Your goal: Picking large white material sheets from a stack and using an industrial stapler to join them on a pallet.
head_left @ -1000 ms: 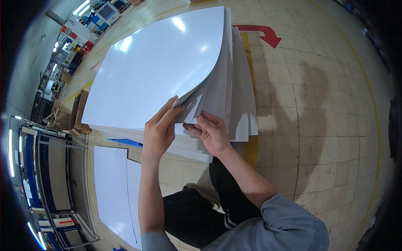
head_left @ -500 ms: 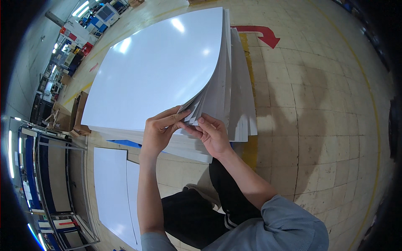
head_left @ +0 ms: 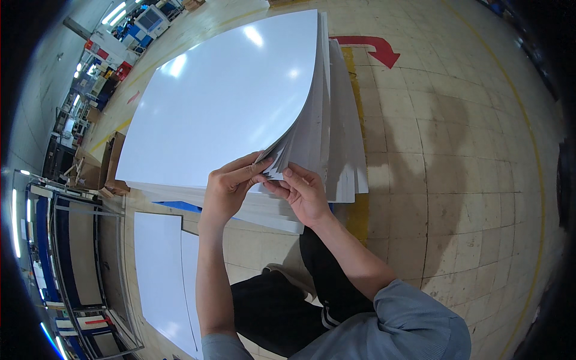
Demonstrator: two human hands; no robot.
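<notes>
A tall stack of large glossy white sheets (head_left: 222, 102) stands in front of me, its near right corner bent upward. My left hand (head_left: 231, 183) is closed on that raised corner, with thumb and fingers pinching several sheets. Just to its right, my right hand (head_left: 304, 191) pinches the fanned sheet corners (head_left: 278, 165) between thumb and fingers. The corners are spread apart in thin layers between the two hands. How many sheets each hand grips cannot be made out. Lower sheets (head_left: 342, 150) stick out unevenly on the right side of the stack.
More white sheets (head_left: 159, 258) lie at lower left, beside my left forearm. A metal rack (head_left: 78, 252) stands at the far left, and an open cardboard box (head_left: 111, 162) sits by the stack. A red arrow (head_left: 381, 51) and a yellow line (head_left: 359, 222) mark the tiled floor.
</notes>
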